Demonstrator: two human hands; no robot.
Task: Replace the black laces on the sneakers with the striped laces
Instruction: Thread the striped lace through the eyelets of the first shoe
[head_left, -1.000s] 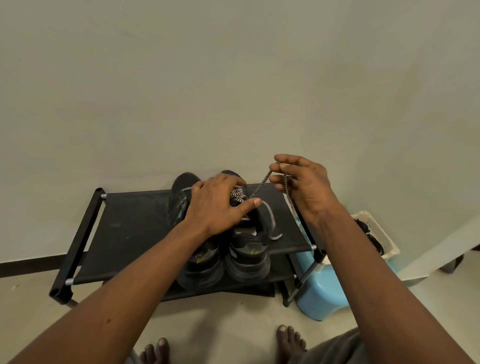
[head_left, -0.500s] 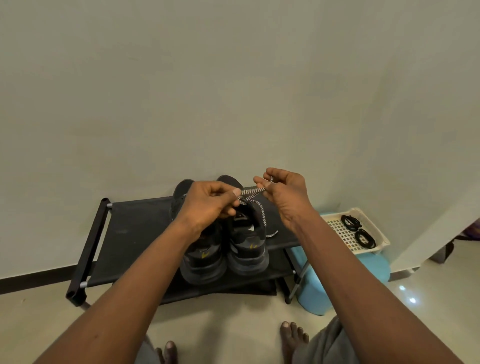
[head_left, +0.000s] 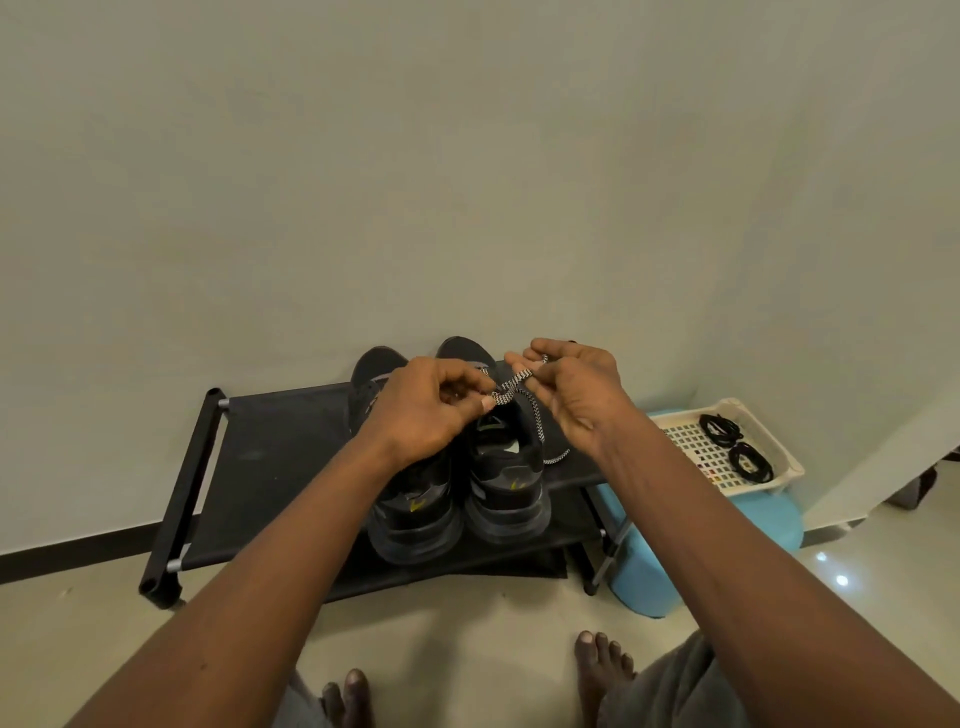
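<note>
Head view: the left hand (head_left: 431, 410), pressed flat on the sneakers (head_left: 506, 467) a second ago, has been raised to meet the right hand (head_left: 576, 395), so the striped lace (head_left: 511, 387) is now pinched by both just above the sneakers. Tying is judged to be starting. Both hands' fingers are curled on the lace, and the black laces (head_left: 748, 462) are left coiled in the tray (head_left: 779, 441) at the right.
</note>
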